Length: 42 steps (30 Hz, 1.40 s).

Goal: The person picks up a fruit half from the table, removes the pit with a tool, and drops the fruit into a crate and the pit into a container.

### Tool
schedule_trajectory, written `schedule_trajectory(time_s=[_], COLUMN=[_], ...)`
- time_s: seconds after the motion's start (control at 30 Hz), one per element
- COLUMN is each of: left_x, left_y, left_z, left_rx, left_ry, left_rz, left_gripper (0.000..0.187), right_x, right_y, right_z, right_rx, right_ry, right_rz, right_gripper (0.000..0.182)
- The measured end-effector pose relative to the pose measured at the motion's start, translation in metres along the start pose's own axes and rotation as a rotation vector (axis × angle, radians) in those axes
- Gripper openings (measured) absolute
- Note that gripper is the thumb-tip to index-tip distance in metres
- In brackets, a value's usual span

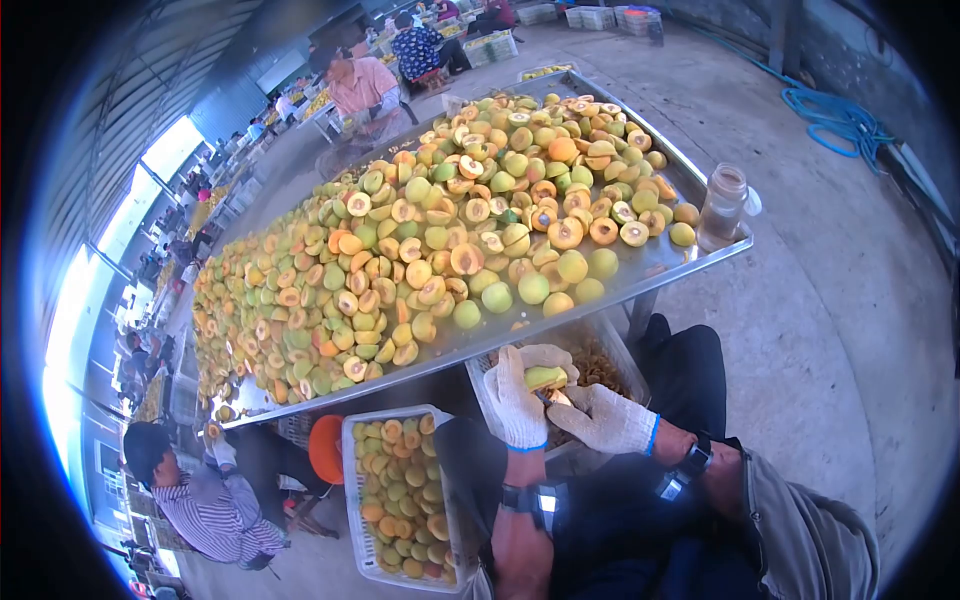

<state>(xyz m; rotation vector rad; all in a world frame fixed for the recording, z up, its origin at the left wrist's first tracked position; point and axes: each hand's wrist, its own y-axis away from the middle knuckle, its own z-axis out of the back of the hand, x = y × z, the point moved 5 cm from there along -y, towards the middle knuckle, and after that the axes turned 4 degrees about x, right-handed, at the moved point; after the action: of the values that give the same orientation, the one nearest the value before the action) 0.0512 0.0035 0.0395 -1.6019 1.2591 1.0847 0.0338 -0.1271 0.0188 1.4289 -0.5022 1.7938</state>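
My left hand [518, 402], in a white knit glove with a blue cuff, is closed around a yellow-green apricot [545, 378]. My right hand [606, 416], gloved the same way, meets it from the right. Its fingers are pressed together at the fruit's lower side, where a small dark and brownish bit shows; whether that is a tool or a pit I cannot make out. Both hands are above a white crate [478, 385] holding brown apricot pits [597, 370]. Just beyond them is a metal-topped table [640, 283] heaped with whole and halved apricots [420, 255].
A white crate [350, 500] of apricot halves stands left of my knees, beside an orange bucket [326, 448]. A clear jar [722, 205] sits on the table's right corner. Other people [215, 495] sit at left and across the table. A blue hose [835, 120] lies far right.
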Motion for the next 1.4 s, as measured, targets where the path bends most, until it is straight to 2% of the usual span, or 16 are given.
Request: schedule_trajectory(time_s=[0.17,0.23,0.33,0.4,0.47,0.5,0.57,0.63,0.7,0.77,1.13,1.2,1.23,1.3,1.37,1.4], left_x=[0.003,0.018,0.035,0.029,0.001,-0.002,0.000,-0.022,0.000,0.017,0.041,0.051,0.062,0.072,0.084,0.088], left_y=[-0.003,-0.007,-0.012,-0.012,-0.010,-0.011,-0.010,-0.006,-0.014,-0.008,-0.003,0.000,-0.004,-0.004,-0.001,-0.001], left_z=[0.004,0.015,0.023,0.023,0.002,0.001,0.001,-0.010,-0.003,-0.001,0.003,0.006,0.010,0.013,0.015,0.016], left_rx=[0.145,0.132,0.100,0.083,0.379,0.368,0.343,0.221,0.281,0.233,0.279,0.127,0.188,0.115,0.071,0.043], left_ry=[0.000,-0.040,-0.098,-0.115,0.035,0.031,-0.074,-0.532,-0.334,-0.115,-0.027,0.147,0.078,0.105,0.508,0.615], left_rz=[-0.065,-0.060,-0.074,-0.096,-0.102,-0.103,-0.008,-0.419,-0.162,0.142,0.088,0.142,0.072,-0.002,0.272,0.310], left_gripper=[0.067,0.068,0.070,0.071,0.042,0.042,0.068,0.067,0.066,0.059,0.062,0.065,0.075,0.073,0.067,0.066], right_x=[0.009,0.006,0.003,0.002,-0.001,-0.006,-0.008,-0.005,-0.010,-0.021,-0.039,-0.044,-0.052,-0.078,-0.057,-0.052], right_y=[0.004,0.007,0.004,0.006,0.007,0.009,0.010,0.005,0.003,0.011,0.011,0.005,0.002,-0.005,0.000,0.000], right_z=[0.002,-0.002,-0.004,-0.005,-0.004,-0.004,-0.003,0.002,-0.001,-0.002,-0.009,-0.012,-0.012,-0.018,-0.019,-0.021], right_rx=[-0.008,0.075,0.026,0.071,0.121,0.167,0.204,-0.022,-0.016,0.254,0.447,0.507,0.559,0.538,0.576,0.591], right_ry=[0.045,-0.105,-0.157,-0.256,-0.356,-0.409,-0.399,-0.090,-0.179,-0.523,-0.935,-0.987,-1.037,-1.075,-1.123,-1.151], right_rz=[0.072,-0.144,-0.047,-0.110,-0.174,-0.222,-0.253,-0.084,-0.074,-0.386,-0.339,-0.354,-0.367,-0.350,-0.253,-0.268], right_gripper=[0.044,0.046,0.039,0.040,0.042,0.045,0.050,0.050,0.050,0.048,0.041,0.043,0.044,0.039,0.043,0.046])
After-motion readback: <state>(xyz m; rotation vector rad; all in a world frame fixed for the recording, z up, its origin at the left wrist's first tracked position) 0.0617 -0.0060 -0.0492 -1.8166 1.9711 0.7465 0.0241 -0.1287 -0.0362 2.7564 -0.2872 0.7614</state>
